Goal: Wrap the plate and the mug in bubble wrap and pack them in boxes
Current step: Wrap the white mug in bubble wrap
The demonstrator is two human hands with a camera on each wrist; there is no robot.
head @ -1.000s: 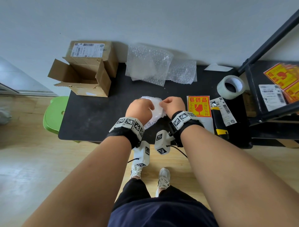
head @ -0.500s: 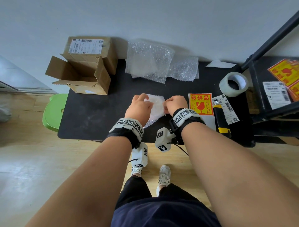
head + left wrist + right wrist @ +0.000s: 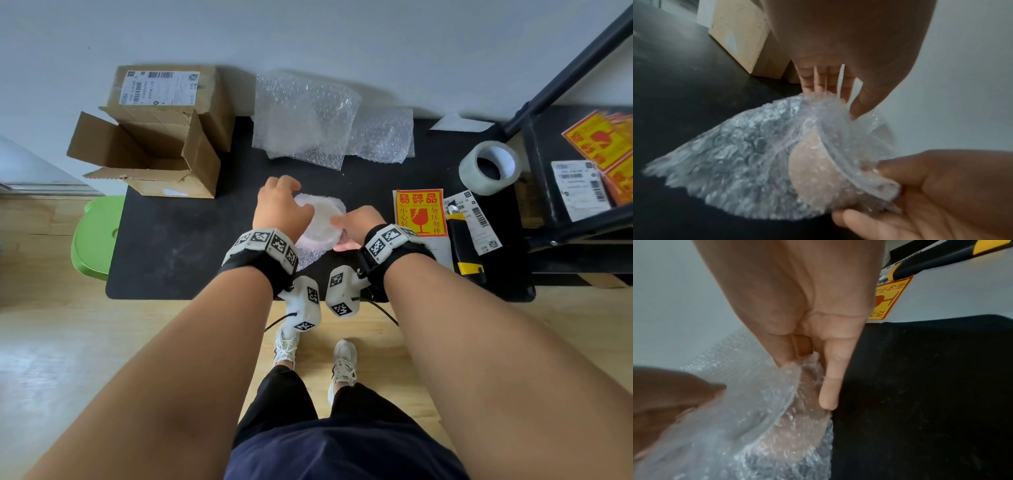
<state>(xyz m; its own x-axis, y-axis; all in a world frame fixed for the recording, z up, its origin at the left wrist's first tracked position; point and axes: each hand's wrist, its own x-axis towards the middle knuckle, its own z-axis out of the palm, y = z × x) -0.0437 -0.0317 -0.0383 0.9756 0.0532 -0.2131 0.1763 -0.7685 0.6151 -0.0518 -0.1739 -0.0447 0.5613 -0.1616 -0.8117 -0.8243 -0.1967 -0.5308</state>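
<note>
Right hand (image 3: pixel 356 226) pinches near-right rim of bubble-wrapped plate (image 3: pixel 320 222), plate tilted on edge above desk (image 3: pixel 178 246). Left hand (image 3: pixel 281 209) curls over far-left rim, gripping wrap. Loose wrap tail (image 3: pixel 306 257) hangs nearest, toward body. Open cardboard box (image 3: pixel 150 154) far left, nearer left hand.

Bubble wrap (image 3: pixel 320 222) veils the plate (image 3: pixel 840 162), blurring its outline. The left hand (image 3: pixel 281 209) hides its nine-o'clock side. At three o'clock, the shelf (image 3: pixel 561 178) runs off-frame.
</note>
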